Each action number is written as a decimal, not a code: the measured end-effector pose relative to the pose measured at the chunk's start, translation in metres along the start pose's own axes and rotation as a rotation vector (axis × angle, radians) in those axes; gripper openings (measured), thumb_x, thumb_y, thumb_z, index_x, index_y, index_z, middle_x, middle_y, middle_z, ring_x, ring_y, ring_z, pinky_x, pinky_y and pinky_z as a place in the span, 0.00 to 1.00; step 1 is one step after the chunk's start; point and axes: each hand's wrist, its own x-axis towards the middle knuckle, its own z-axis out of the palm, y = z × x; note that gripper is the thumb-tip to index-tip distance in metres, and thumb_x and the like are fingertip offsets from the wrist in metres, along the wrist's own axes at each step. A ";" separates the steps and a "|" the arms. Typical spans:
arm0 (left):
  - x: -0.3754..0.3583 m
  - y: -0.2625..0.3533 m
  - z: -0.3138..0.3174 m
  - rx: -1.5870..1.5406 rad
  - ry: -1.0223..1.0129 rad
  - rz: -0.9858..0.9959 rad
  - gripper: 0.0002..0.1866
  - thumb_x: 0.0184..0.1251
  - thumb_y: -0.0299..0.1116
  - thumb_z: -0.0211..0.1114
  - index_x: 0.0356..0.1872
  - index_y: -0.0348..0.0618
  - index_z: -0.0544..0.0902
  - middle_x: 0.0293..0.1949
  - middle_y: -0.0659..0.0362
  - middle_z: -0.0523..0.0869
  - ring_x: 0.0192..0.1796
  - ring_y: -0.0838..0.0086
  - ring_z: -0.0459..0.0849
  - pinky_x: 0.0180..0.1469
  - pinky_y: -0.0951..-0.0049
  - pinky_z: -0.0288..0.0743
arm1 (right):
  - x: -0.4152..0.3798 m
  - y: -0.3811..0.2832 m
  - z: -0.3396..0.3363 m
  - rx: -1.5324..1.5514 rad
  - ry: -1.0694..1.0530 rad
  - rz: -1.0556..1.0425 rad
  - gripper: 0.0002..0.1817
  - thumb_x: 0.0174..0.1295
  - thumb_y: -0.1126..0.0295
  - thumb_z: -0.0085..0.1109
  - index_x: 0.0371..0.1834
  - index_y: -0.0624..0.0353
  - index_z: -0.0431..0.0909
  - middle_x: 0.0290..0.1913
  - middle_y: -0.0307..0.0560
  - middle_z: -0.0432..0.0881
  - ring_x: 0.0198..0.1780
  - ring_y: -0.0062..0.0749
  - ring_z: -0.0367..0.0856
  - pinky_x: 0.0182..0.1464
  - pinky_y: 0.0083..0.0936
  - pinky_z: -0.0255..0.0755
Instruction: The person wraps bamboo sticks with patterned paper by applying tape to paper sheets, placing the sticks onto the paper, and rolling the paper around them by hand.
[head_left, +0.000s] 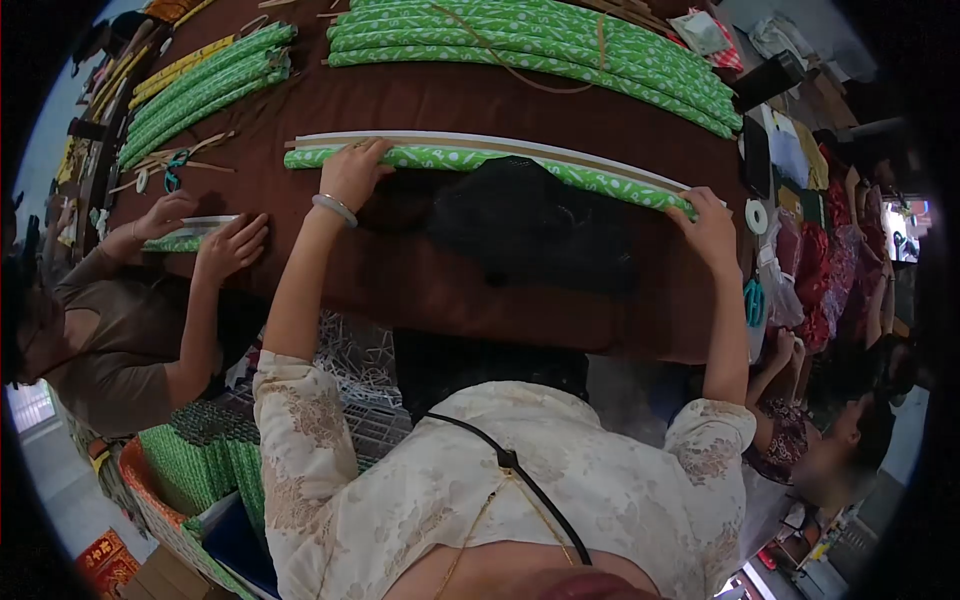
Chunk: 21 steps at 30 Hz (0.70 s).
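Note:
A long green printed roll (460, 157) with white motifs lies across the brown table, a white strip and a tan strip running along its far side. My left hand (352, 178), with a bangle at the wrist, is closed over the roll near its left end. At the right end, my right hand (708, 228) has its fingers and thumb around the roll. A dark mesh shape (520, 215) blocks part of the roll's near edge between my hands.
Stacked green rolls (540, 70) lie at the table's far side, with more green rolls (210, 95) and teal scissors (176, 170) at left. A co-worker's hands (230, 245) press a short strip. Tape (756, 216) and blue-handled scissors (753, 300) sit at right.

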 end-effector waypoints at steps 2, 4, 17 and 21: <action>-0.001 0.001 0.002 0.008 0.025 -0.024 0.16 0.54 0.35 0.62 0.45 0.49 0.74 0.41 0.56 0.81 0.41 0.60 0.80 0.40 0.62 0.73 | 0.014 -0.011 0.001 0.043 0.026 -0.022 0.10 0.52 0.65 0.60 0.35 0.56 0.77 0.37 0.41 0.75 0.40 0.39 0.76 0.40 0.33 0.69; -0.001 0.000 0.004 0.002 0.053 -0.032 0.14 0.53 0.35 0.63 0.43 0.48 0.75 0.39 0.56 0.82 0.40 0.60 0.80 0.40 0.63 0.73 | 0.041 -0.048 0.003 0.225 0.053 -0.127 0.07 0.53 0.67 0.59 0.32 0.57 0.78 0.33 0.42 0.76 0.37 0.37 0.77 0.38 0.30 0.70; -0.001 0.000 0.007 -0.016 0.091 -0.047 0.15 0.51 0.36 0.64 0.41 0.48 0.75 0.37 0.56 0.82 0.40 0.60 0.80 0.39 0.64 0.73 | 0.151 -0.176 0.081 0.273 -0.241 -0.818 0.04 0.52 0.66 0.57 0.31 0.46 0.80 0.29 0.35 0.73 0.37 0.32 0.74 0.37 0.30 0.66; -0.002 -0.002 0.008 -0.033 0.114 -0.016 0.15 0.50 0.35 0.64 0.41 0.47 0.75 0.36 0.55 0.82 0.40 0.60 0.80 0.39 0.64 0.73 | 0.153 -0.177 0.079 0.153 -0.170 -0.884 0.03 0.51 0.64 0.58 0.28 0.43 0.81 0.27 0.33 0.72 0.37 0.27 0.71 0.37 0.26 0.60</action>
